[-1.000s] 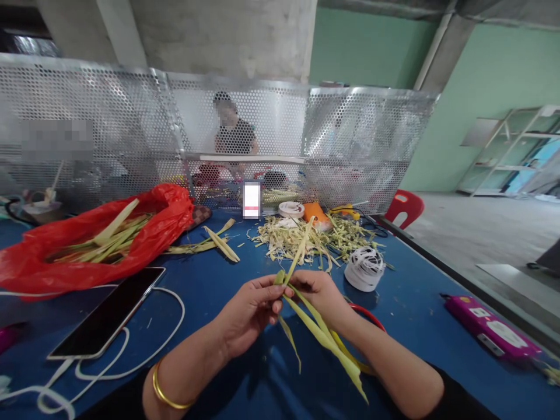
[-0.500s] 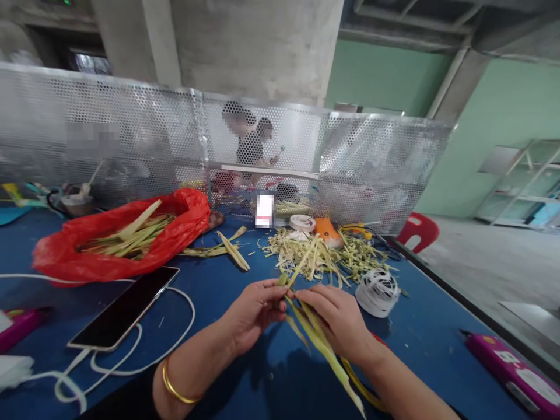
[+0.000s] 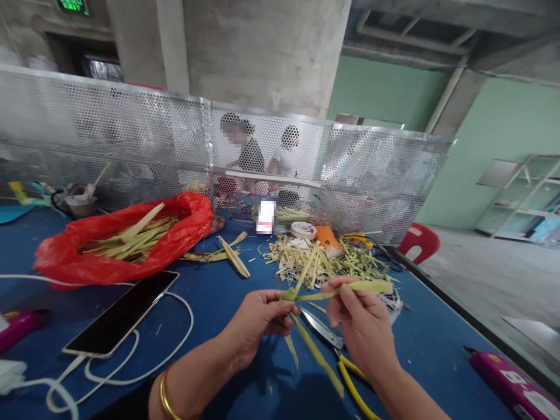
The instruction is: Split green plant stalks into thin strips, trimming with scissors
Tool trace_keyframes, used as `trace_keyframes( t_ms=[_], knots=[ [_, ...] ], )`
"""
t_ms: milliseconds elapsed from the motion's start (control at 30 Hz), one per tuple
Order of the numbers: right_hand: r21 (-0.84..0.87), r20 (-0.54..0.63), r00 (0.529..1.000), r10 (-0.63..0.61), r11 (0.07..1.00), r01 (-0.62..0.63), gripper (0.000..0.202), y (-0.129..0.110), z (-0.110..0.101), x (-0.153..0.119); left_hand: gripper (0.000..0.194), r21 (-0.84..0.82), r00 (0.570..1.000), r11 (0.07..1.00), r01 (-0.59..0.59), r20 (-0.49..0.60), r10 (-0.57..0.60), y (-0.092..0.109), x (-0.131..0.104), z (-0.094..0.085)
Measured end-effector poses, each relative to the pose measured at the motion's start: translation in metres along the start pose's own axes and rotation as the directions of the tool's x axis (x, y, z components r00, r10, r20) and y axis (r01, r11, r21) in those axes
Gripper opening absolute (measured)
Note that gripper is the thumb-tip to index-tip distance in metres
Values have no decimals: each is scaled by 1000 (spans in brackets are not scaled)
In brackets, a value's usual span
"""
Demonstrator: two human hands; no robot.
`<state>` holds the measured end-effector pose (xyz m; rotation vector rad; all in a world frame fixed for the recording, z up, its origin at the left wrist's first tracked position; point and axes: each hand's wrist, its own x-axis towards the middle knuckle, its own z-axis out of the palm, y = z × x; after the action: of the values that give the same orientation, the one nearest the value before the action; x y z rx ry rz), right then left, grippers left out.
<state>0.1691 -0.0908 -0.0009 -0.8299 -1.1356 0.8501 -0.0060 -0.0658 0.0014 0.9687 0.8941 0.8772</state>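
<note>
Thumb and fingers of my left hand (image 3: 266, 315) pinch a small folded knot of green leaf strips (image 3: 289, 294). Several strip ends stick out from it, one up and others hanging down. My right hand (image 3: 361, 315) grips one pale green leaf strip (image 3: 318, 296) and holds it out to the right of the knot, with the wide end past my fingers. Below, between the hands, scissors (image 3: 322, 329) with yellow handles lie on the blue table, partly behind my right hand. A white coil of thin strip (image 3: 392, 300) is mostly hidden behind that hand.
A red plastic bag (image 3: 56, 256) of leaf strips sits left, a phone (image 3: 122, 315) with white cable before it. Leaf scraps (image 3: 297, 265), a tape roll (image 3: 303, 230) and an orange packet (image 3: 327, 238) lie ahead. A purple tool (image 3: 510, 373) is at right. A perforated screen (image 3: 376, 169) stands behind.
My right hand has moved up and right, pulling one strip out sideways from the knot. The scissors now show beneath. My left hand stays pinched on the knot.
</note>
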Motion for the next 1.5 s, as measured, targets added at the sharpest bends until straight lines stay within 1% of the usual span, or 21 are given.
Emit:
trace_keyframes(
  t_ms=[67,133,200,267,400,467,500,633,767,867,1000,1233,1367,1500],
  knots=[
    [17,-3,994,112,994,-112,24,-2,1,0,16,27,1000,1000,13,3,-13,1,-1,2],
    [-49,14,987,158,986,-157,30,-5,2,0,15,45,1000,999,17,-2,-17,1,-1,3],
    [-176,61,983,171,972,-159,34,-10,2,1,16,41,1000,999,18,-14,-17,0,-1,3],
    [-296,135,970,202,943,-156,36,-15,2,2,16,14,1000,1000,4,-24,-4,-1,0,2],
    [-434,304,897,321,885,-170,40,-17,1,5,12,-53,1000,999,-6,-16,5,-2,2,-2],
    [-472,362,866,346,869,-150,40,-14,-1,5,12,-64,1000,998,2,-18,-4,-2,2,-2],
    [-481,376,861,342,866,-134,41,-13,-1,5,11,-63,1000,998,9,-17,-10,-1,3,-2],
    [-513,353,871,340,850,-124,41,-9,-2,4,11,-59,999,998,32,-9,-32,-2,3,-1],
    [-574,355,856,375,810,-118,35,-7,-2,4,10,-84,999,996,35,-3,-36,-2,3,-1],
    [-596,355,861,365,798,-92,35,-7,-3,5,6,-106,999,993,53,-5,-53,-1,3,0],
    [-599,354,860,368,795,-93,33,-7,-3,5,7,-120,998,991,61,-1,-62,-1,2,0],
    [-642,367,852,374,764,-59,33,-11,0,3,13,-28,998,999,46,38,-45,-4,1,2],
    [-653,380,840,387,755,-53,33,-14,0,3,12,-6,1000,1000,27,9,-27,-4,0,3],
    [-658,384,841,382,752,-41,33,-14,-1,4,13,8,1000,1000,30,1,-30,-1,-2,4]
  ],
)
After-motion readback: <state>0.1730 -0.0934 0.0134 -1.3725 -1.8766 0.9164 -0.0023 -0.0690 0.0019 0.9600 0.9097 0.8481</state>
